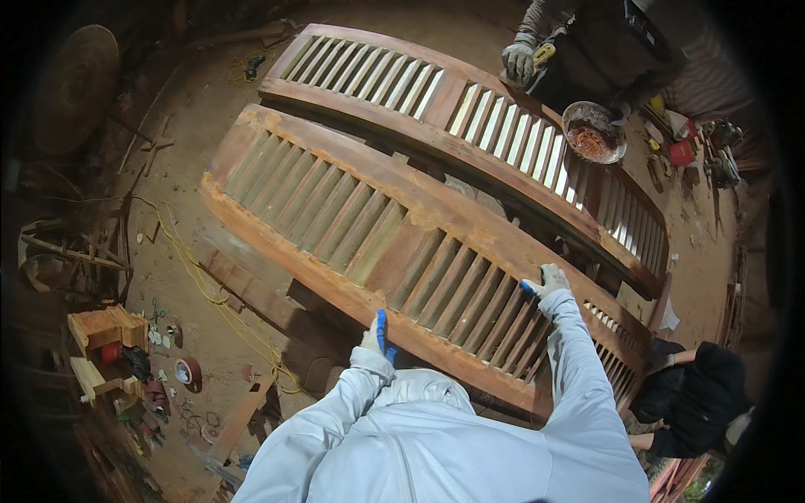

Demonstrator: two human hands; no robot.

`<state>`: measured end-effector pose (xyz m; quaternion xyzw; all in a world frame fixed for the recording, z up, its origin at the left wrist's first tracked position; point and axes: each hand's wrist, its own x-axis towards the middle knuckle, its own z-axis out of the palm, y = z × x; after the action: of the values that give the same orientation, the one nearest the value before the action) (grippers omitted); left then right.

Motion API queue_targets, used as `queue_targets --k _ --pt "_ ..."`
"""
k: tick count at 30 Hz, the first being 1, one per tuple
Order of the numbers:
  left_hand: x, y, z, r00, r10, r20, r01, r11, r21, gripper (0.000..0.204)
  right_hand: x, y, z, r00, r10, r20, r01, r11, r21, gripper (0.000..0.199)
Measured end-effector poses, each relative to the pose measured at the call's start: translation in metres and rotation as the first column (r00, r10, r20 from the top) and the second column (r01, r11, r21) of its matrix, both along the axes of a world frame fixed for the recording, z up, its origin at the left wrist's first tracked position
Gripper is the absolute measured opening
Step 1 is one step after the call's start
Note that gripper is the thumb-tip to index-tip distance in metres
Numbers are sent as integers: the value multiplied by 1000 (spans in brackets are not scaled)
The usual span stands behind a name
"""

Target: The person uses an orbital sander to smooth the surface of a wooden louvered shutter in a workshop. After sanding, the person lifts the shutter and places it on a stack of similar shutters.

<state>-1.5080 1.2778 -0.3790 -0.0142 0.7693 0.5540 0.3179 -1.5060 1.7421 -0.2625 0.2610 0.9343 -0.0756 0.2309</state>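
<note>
standing over a dirt workshop floor (201, 109) strewn with offcuts, the person leans across a long louvred wooden shutter panel (394, 243), reddish and patchy, which runs slantwise from upper left to lower right. the left hand (375, 335), gloved, sits at the panel's near rail with its fingers curled shut around a blue tool (381, 329); what kind of tool cannot be told. the right hand (549, 281), also gloved, rests on the far rail above the slats, fingers pressed together and bent over the edge, with a bit of blue at the fingertips. a second louvred panel (470, 109) lies parallel just beyond, with a narrow dark gap between the two. at its far edge another person's gloved hand (520, 59) holds a yellow-handled tool (545, 53), and a round metal bowl (594, 132) of rusty paste sits on the slats nearby. a yellow cord (201, 277) trails over the floor to the left, past wooden blocks (105, 327) and small clutter. open ground lies mostly at upper left; a crouched figure in black (696, 394) crowds the lower right end.
</note>
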Motion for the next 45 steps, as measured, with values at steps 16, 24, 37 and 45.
queue_targets --k 16,24,37,45 --pt "0 -14 -21 705 417 574 -628 743 232 51 32 4 -15 812 449 -373 -419 893 163 26" --pt "-21 28 2 404 534 743 -880 447 157 54 16 19 -89 964 -58 -261 -45 928 -371 48" --pt "-14 52 -23 336 726 600 -920 390 44 61 15 14 -54 947 278 -161 -310 920 -241 49" --pt "-12 48 -11 221 614 758 -964 256 73 59 -3 7 -69 948 64 -311 -174 925 -338 49"
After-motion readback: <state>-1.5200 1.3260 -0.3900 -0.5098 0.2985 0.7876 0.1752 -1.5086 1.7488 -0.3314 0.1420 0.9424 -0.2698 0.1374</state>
